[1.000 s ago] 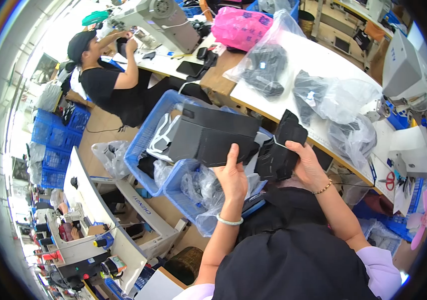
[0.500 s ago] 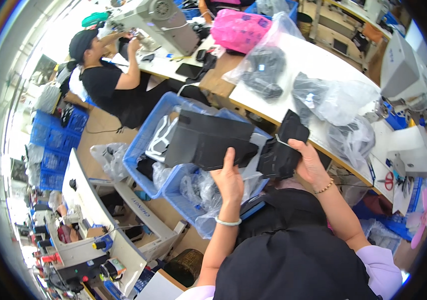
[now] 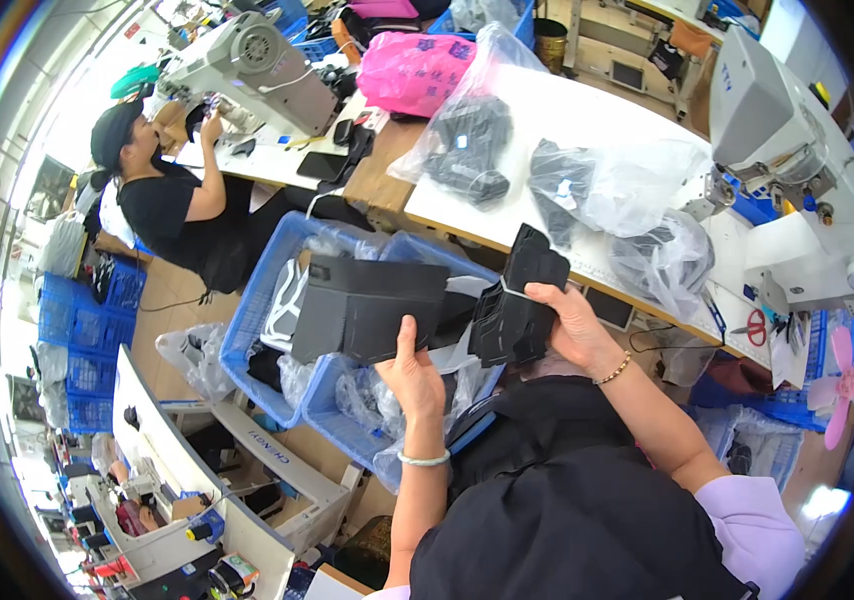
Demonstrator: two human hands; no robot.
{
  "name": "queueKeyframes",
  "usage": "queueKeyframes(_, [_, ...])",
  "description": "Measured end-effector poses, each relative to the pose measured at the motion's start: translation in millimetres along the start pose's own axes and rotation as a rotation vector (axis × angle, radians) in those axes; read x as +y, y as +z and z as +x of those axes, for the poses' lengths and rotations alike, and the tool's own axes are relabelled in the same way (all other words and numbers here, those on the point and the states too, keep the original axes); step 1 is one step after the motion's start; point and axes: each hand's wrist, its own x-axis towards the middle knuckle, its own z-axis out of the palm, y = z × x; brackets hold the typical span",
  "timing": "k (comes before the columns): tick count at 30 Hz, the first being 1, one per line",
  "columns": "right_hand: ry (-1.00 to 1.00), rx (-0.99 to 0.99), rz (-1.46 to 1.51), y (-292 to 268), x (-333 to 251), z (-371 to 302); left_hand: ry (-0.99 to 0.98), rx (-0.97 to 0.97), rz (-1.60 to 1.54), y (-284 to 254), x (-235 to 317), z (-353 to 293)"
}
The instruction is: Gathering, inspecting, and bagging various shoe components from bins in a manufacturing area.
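My left hand [image 3: 413, 382] is closed on a flat black panel [image 3: 367, 312], its thumb lying on the upper face. The panel spans the blue baskets, seen above them. In my right hand [image 3: 579, 330] is a bundle of black pieces [image 3: 522, 298], with a thin pale band across its middle. The bundle is beside the panel's right end, between it and the white table [image 3: 627, 120]. Below the panel, a blue basket [image 3: 332, 432] holds clear plastic bags. Another blue basket [image 3: 239, 335] at its left has white strap-like pieces inside.
Bagged black items [image 3: 472, 150] and a pink bag [image 3: 415, 75] lie on the white table. A sewing machine [image 3: 772, 110] stands at right, near red-handled scissors [image 3: 753, 328] and a pink fan [image 3: 845, 385]. A co-worker [image 3: 172, 205] sits at another machine, far left.
The surroundings have shifted mostly leftward in the view. Both hands keep their holds on the panel and the bundle, with little change between them.
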Motion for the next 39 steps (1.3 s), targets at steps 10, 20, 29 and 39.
queueKeyframes(10, [-0.149, 0.375, -0.365, -26.0, -87.5, -69.5, -0.295, 0.047, 0.169, -39.8, -15.0, 14.9])
queueKeyframes(20, [0.193, 0.312, -0.643, -65.6, -199.4, 6.6, -0.544, 0.135, 0.317, -89.7, -54.6, 40.1])
queueKeyframes(29, [0.09, 0.173, -0.478, -119.9, -196.8, 79.7, -0.504, 0.246, 0.252, -74.1, -70.9, 39.4])
queueKeyframes(39, [0.082, -0.007, -1.097, -138.8, -206.5, 136.0, -0.369, 0.404, 0.222, -23.6, -53.5, 11.6])
